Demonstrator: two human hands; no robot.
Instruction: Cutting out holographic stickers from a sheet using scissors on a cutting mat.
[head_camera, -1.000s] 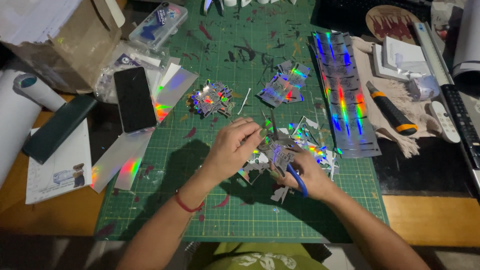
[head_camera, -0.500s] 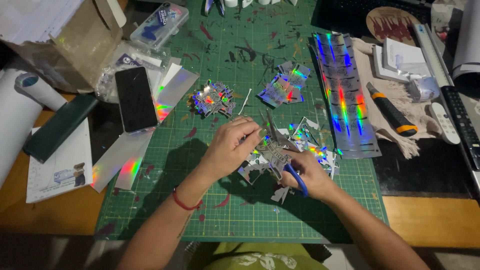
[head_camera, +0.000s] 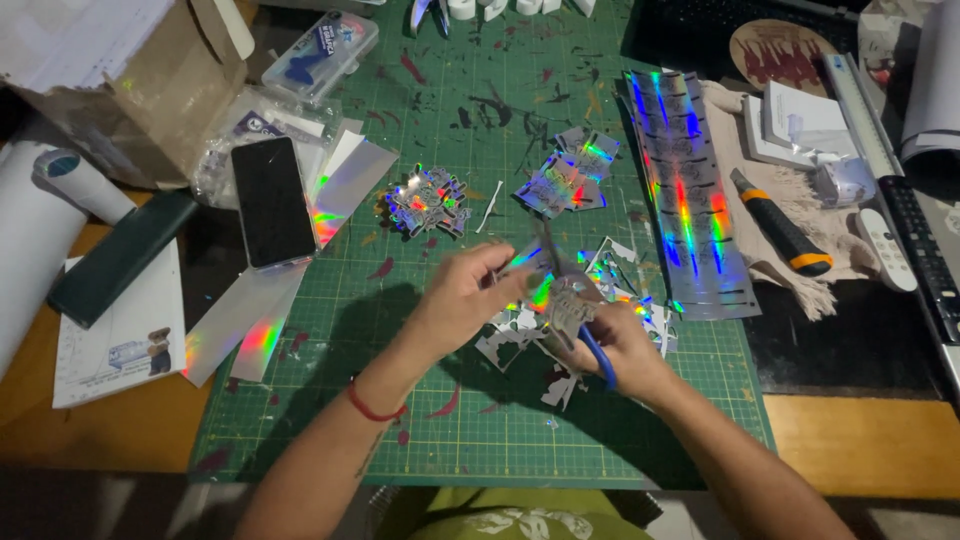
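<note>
**While the scissors bite: trimming a holographic sticker over the mat**

While the left hand (head_camera: 465, 300) pinches a small holographic sticker (head_camera: 540, 290) between thumb and fingertips, the right hand (head_camera: 620, 350) is clenched through the blue loops of the scissors (head_camera: 570, 315), blades up at the sticker's edge. Sticker sits between the two hands, above the green mat (head_camera: 420, 420), over a litter of white offcuts (head_camera: 520, 345).

How to do the cut well (judgement):
- Turn the sticker into the blades with the left hand; keep the scissors nearly fixed
- Short bites near the pivot for tight curves, not the tips
- Keep left fingertips behind the cut line
- Let trimmings drop on the offcuts, away from the finished pile (head_camera: 430, 200) and second pile (head_camera: 565, 175) further up the mat
- Uncut holographic sheet (head_camera: 685, 190) lies to the right, within reach; knife (head_camera: 780, 225) on the cloth, untouched

Hidden or unclear:
- Left hand is motion-blurred; exact finger placement not readable
- Whether blades are apart or closed: cannot tell, glare and blur
- Sticker outline and print unreadable
- Right thumb is hidden behind the handles
- Phone (head_camera: 272, 200) screen dark; box (head_camera: 130, 90) upper left cut off by the frame
</note>
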